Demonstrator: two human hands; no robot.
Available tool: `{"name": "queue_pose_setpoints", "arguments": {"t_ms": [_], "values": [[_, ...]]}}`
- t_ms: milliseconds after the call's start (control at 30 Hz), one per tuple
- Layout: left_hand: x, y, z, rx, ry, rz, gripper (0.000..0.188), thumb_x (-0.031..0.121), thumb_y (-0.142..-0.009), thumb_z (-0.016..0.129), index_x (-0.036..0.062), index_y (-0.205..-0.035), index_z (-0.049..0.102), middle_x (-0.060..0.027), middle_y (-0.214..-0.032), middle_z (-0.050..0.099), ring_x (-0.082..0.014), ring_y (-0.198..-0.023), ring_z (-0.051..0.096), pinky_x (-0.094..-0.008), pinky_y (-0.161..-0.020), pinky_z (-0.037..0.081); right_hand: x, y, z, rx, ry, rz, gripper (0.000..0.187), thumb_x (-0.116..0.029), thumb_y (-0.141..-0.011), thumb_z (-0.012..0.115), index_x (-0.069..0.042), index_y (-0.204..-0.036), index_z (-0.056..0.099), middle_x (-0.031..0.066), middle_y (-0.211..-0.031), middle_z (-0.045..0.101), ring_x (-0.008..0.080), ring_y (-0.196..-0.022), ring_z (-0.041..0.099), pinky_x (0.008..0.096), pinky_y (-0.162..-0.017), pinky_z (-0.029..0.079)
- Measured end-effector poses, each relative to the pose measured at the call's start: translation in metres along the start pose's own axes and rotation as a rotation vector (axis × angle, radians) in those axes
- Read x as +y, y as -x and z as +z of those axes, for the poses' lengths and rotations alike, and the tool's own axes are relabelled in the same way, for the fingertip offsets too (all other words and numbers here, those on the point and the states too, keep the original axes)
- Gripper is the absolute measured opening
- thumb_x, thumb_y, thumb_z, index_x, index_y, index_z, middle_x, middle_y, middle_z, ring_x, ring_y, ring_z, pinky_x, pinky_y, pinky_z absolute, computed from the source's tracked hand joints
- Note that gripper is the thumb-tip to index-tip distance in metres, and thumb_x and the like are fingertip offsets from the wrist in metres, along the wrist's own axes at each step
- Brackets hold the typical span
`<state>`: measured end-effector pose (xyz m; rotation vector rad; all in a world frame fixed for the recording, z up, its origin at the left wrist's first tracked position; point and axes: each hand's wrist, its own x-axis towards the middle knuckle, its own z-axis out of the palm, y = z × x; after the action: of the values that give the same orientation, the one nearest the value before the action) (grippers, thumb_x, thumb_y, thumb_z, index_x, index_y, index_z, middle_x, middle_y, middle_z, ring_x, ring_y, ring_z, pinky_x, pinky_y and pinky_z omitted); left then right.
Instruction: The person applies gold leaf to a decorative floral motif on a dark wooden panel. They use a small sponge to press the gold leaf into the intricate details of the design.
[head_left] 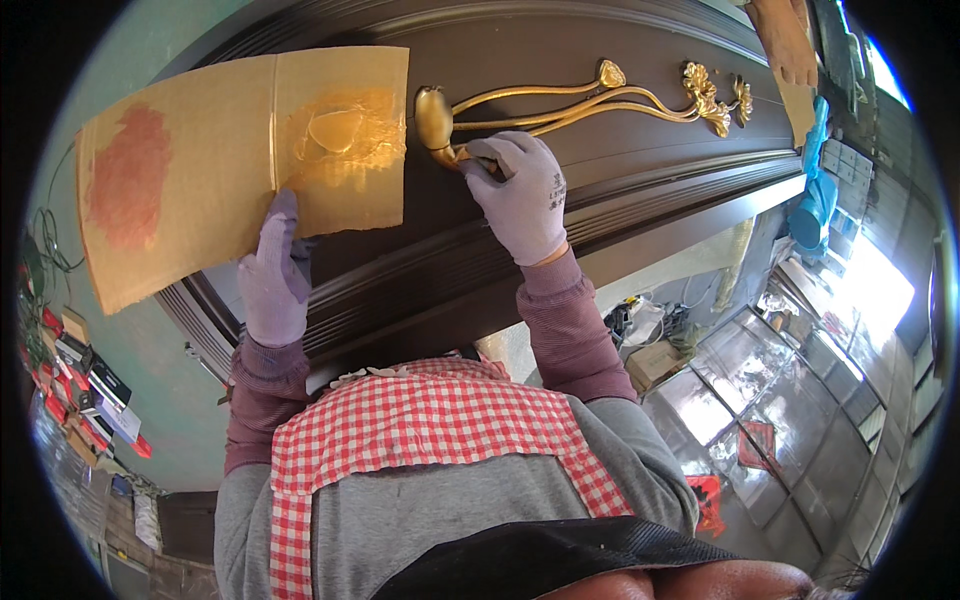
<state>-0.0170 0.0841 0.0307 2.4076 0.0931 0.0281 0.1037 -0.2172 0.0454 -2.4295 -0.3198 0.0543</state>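
Observation:
My left hand point(276, 265), in a pale lavender glove, grips the lower edge of a bent cardboard sheet point(220, 110). The sheet bears a wet gold paint patch point(345, 128) and a dull red patch point(132, 178). In a matching glove, my right hand point(522, 190) is closed in a pinch around what looks like a small paintbrush point(486, 163), mostly hidden by the fingers. Its tip is at the lower left end of a raised gold ornament point(590, 108), shaped like lotus stems with a rounded leaf, pod and flowers. The ornament lies on a dark brown panel point(600, 150).
Ridged moulding point(640, 205) runs along the panel's near edge. At the upper right, another person's hand point(790, 45) is above a cardboard piece point(797, 108). A blue wrapped object point(815, 205), a cardboard box point(655, 362) and boxed clutter point(95, 385) stand around.

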Motion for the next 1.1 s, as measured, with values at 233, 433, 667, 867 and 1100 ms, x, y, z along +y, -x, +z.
{"name": "queue_pose_setpoints", "arguments": {"t_ms": [233, 433, 667, 867, 1100], "values": [[0.012, -0.002, 0.008, 0.055, 0.113, 0.037, 0.043, -0.012, -0.095, 0.057, 0.0003, -0.135, 0.066, -0.0259, -0.127, 0.077, -0.0419, -0.111, 0.078, -0.0435, -0.096, 0.062, -0.002, -0.003, -0.011, -0.116, 0.112, -0.130, 0.018, -0.009, -0.080, 0.080, -0.008, -0.098, 0.079, 0.0098, -0.096, 0.073, 0.0352, -0.093, 0.070, 0.0473, -0.085, 0.057], [0.029, -0.008, 0.011, -0.047, 0.196, -0.035, 0.056, -0.012, -0.086, 0.075, 0.0046, -0.139, 0.067, -0.0250, -0.120, 0.077, -0.0422, -0.109, 0.078, -0.0419, -0.094, 0.061, -0.056, -0.024, -0.057, 0.059, -0.070, -0.112, 0.029, 0.002, -0.080, 0.085, -0.005, -0.108, 0.081, 0.0118, -0.107, 0.075, 0.0296, -0.108, 0.072, 0.0393, -0.093, 0.058], [0.036, -0.012, 0.007, -0.028, 0.162, 0.115, 0.057, -0.012, -0.084, 0.079, 0.0051, -0.137, 0.068, -0.0218, -0.122, 0.077, -0.0394, -0.115, 0.076, -0.0425, -0.097, 0.060, -0.069, -0.041, -0.046, 0.045, -0.015, -0.357, 0.032, -0.006, -0.075, 0.086, -0.011, -0.106, 0.079, 0.0080, -0.107, 0.074, 0.0338, -0.102, 0.070, 0.0451, -0.091, 0.056], [0.027, -0.003, 0.010, -0.086, 0.160, 0.073, 0.057, -0.010, -0.083, 0.081, 0.0060, -0.136, 0.068, -0.0208, -0.121, 0.077, -0.0401, -0.115, 0.076, -0.0429, -0.097, 0.060, -0.073, -0.046, -0.050, -0.036, 0.039, -0.349, 0.030, -0.003, -0.074, 0.086, -0.010, -0.103, 0.080, 0.0095, -0.107, 0.075, 0.0350, -0.100, 0.071, 0.0438, -0.089, 0.057], [-0.007, 0.007, 0.008, -0.037, 0.083, -0.118, 0.054, -0.007, -0.091, 0.071, 0.0080, -0.143, 0.067, -0.0234, -0.123, 0.078, -0.0406, -0.111, 0.078, -0.0456, -0.096, 0.062, -0.030, -0.030, -0.054, 0.122, -0.227, 0.060, 0.022, -0.001, -0.085, 0.083, -0.003, -0.106, 0.080, 0.0107, -0.108, 0.078, 0.0286, -0.103, 0.074, 0.0385, -0.092, 0.058]]}}
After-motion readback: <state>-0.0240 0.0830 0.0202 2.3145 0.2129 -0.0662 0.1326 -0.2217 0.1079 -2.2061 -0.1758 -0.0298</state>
